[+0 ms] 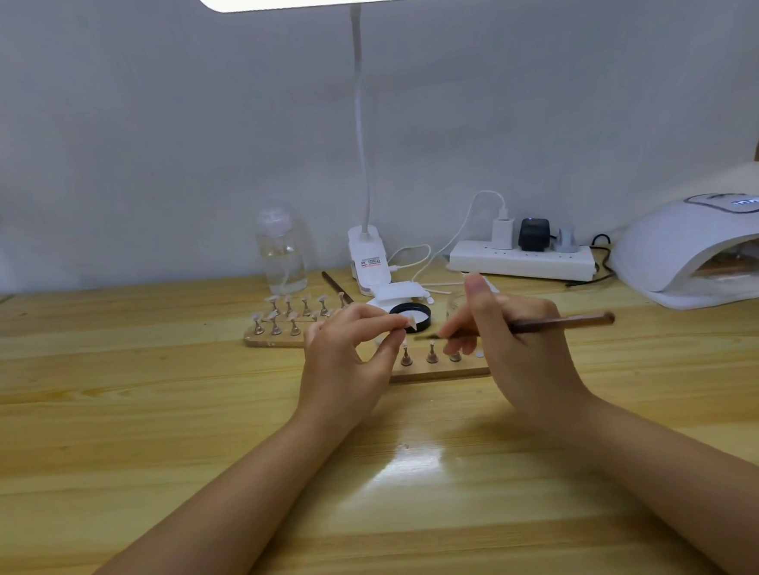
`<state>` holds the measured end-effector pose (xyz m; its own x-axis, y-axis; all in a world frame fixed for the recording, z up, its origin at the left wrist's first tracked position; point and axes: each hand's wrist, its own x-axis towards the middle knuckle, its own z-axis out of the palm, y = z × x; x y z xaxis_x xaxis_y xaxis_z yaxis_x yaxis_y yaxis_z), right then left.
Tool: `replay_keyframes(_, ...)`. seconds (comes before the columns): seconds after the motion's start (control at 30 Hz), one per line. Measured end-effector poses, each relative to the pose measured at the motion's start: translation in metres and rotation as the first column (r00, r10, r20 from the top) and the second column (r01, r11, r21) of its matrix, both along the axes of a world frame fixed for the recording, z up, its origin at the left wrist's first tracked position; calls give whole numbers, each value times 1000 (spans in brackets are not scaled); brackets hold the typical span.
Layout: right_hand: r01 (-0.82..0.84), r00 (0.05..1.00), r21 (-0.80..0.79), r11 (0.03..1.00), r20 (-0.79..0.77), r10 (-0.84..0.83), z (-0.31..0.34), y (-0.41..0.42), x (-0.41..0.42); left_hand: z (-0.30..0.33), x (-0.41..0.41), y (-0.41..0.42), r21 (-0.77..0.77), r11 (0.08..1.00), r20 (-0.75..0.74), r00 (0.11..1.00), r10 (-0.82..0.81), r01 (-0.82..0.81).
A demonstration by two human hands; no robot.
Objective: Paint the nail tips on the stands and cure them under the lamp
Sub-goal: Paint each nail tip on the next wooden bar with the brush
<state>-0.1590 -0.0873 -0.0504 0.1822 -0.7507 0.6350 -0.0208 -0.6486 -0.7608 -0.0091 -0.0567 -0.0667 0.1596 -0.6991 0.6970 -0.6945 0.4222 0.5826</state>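
My left hand (351,356) pinches a small stand with a white nail tip (409,323) between thumb and fingers, lifted just above the near wooden stand board (437,374). My right hand (507,336) grips a brown brush (560,323), whose dark bristle end points left toward the nail tip. Three small stands (432,354) are upright on the near board. A second wooden board (269,338) behind on the left carries several stands with white nail tips (289,311). The white curing lamp (702,246) sits at the right, its opening facing me.
A black-rimmed jar of white gel (415,317) lies open behind my hands. A clear bottle (281,249), a clip desk lamp (369,261), a spare brush (335,283) and a power strip (521,259) with cables line the back wall.
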Motion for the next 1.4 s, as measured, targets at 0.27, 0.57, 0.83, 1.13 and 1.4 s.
replay_keyframes(0.27, -11, 1000, 17, 1000, -6, 11, 2, 1, 1, 2, -1, 2, 11, 1000, -17, 1000, 3, -3)
replay_keyframes(0.57, -12, 1000, 94, 996, 25, 10, 6, 4, 0, 2, -2, 3, 21, 1000, -28, 1000, 6, -5)
replay_keyframes(0.83, -14, 999, 97, 995, 41, 10, 7, 5, 1, 1, -1, 2, 6, 1000, -10, 1000, 4, -4)
replay_keyframes(1.13, -19, 998, 89, 996, 61, 14, 7, 5, 1, 0, 0, 0, -1, 1000, -36, 999, -14, 14)
replay_keyframes(1.4, -28, 998, 93, 995, 64, 22, 7, 5, 1, -1, 1, -1, -4, 1000, -21, 1000, -20, 20)
